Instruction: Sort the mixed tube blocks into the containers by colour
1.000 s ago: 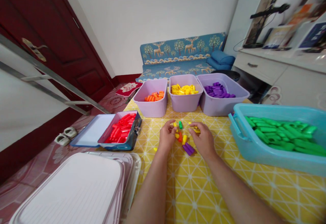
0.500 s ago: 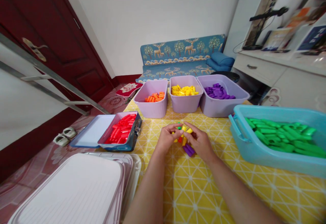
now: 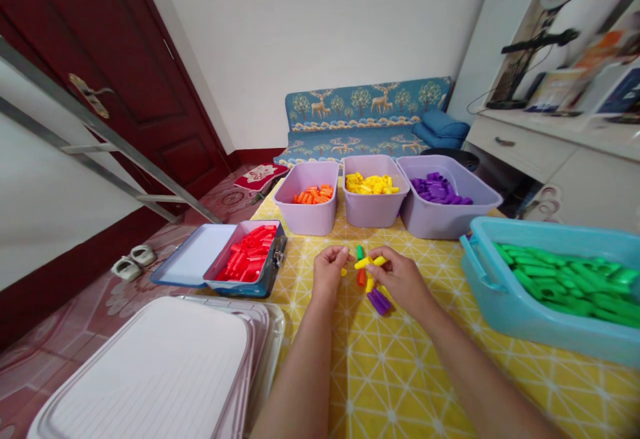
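Note:
My right hand pinches a small yellow plastic tube over the table, with another yellow piece at its fingertips. My left hand is closed in a pinch just to the left; anything in its fingertips is too small to make out. A small yellow piece shows just under those fingers. Between and below the hands are a green tube, an orange-red tube, a yellow tube and a purple piece made of tubes lying side by side.
Along the back stand lilac bins of orange, yellow and purple pieces. A blue tub of green pieces is at right. An open case of red pieces and stacked white lids are at left.
My hands have drawn apart, the left letting go of the yellow tube that stays in the right. The green and orange-red tubes show more fully. The whole view has shifted slightly.

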The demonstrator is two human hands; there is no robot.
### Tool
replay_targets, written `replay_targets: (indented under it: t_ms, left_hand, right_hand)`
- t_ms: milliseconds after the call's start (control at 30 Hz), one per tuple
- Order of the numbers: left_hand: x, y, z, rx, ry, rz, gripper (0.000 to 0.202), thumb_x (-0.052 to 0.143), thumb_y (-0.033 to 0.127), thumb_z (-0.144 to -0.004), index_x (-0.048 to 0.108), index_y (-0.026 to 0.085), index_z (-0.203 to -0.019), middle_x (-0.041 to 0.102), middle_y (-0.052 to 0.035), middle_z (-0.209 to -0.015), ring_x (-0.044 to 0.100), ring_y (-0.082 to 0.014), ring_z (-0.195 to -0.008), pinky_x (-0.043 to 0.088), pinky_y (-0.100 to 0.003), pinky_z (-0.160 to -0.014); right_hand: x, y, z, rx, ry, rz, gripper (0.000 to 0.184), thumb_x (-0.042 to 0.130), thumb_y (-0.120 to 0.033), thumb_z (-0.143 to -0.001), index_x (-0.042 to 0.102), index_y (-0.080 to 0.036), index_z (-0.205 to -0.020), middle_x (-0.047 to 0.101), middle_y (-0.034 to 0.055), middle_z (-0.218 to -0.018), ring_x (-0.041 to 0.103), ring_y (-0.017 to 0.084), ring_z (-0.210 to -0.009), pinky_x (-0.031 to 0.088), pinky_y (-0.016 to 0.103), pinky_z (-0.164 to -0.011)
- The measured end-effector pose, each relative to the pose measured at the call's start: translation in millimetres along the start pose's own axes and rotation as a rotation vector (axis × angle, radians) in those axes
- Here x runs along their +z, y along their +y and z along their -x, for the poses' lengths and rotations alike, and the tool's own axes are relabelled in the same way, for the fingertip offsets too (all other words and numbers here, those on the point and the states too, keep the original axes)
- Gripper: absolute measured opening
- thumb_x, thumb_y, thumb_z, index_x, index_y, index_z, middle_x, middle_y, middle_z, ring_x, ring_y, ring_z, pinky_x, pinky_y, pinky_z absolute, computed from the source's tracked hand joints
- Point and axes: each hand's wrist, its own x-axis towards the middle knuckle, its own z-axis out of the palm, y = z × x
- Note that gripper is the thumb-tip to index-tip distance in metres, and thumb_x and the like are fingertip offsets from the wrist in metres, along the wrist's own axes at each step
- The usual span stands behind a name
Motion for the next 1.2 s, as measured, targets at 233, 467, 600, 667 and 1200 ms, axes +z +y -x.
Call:
replay_targets:
  t_ms: [233,467,600,667,1200]
  left_hand:
    - [0.4,-3.2,-2.4,0.01,0.051,-0.041,0.031,0.071,0.043,-0.065,0.064,0.014,-0.068,0.066,-0.0028,-0.062,0.051,-0.0093,-0.053,0.037,-0.021,-0.056]
    - [-0.1,-2.5,-3.4,-0.004,0.047,-0.031,0.027,0.07,0.04,-0.066,0.065,0.013,-0.07,0.066,-0.0023,-0.062,0.051,-0.0093,-0.053,0.037,-0.021,-0.055]
    - [-0.3,-2.3,-3.5,-0.003,0.042,-0.016,0.027,0.071,0.04,-0.066,0.065,0.014,-0.071,0.066,-0.0024,-0.062,0.053,-0.0103,-0.056,0.037,-0.021,-0.056]
    - [-0.5,-2.3,-3.2,-0.003,0.031,-0.006,0.027,0.071,0.04,-0.066,0.065,0.014,-0.071,0.066,-0.0025,-0.063,0.054,-0.0102,-0.055,0.038,-0.021,-0.056]
    - [2.0,0.3,-1.1,-0.022,0.047,-0.062,0.03,0.072,0.042,-0.064,0.066,0.014,-0.073,0.065,-0.0016,-0.062,0.05,-0.0096,-0.054,0.038,-0.022,-0.056]
  right_hand:
    - [-49.0,-56.7,-85.8,-0.17,0.265,0.258,0.025,0.056,-0.027,-0.077,0.062,-0.018,-0.1,0.067,0.0037,-0.072,0.065,0.019,-0.066,0.052,0.033,-0.066]
    - [-30.7,-46.5,-100.4,-0.424,0.412,0.463,0.042,0.052,-0.014,-0.078,0.056,-0.017,-0.119,0.053,0.0132,-0.123,0.06,0.021,-0.094,0.047,0.038,-0.088]
    - [10.3,-11.8,-65.2,-0.151,0.066,0.671,0.025,0.055,-0.017,-0.08,0.066,-0.018,-0.103,0.063,0.0101,-0.099,0.061,0.021,-0.085,0.046,0.033,-0.079]
    - [24.3,-0.9,-52.6,-0.041,-0.048,0.751,0.025,0.059,-0.018,-0.078,0.067,-0.02,-0.101,0.064,0.0102,-0.102,0.062,0.022,-0.086,0.045,0.032,-0.076]
    - [-48.8,-30.9,-20.1,-0.166,0.849,-0.752,0.039,0.043,-0.053,-0.088,0.058,-0.021,-0.103,0.064,0.0073,-0.104,0.064,0.016,-0.097,0.051,0.034,-0.086]
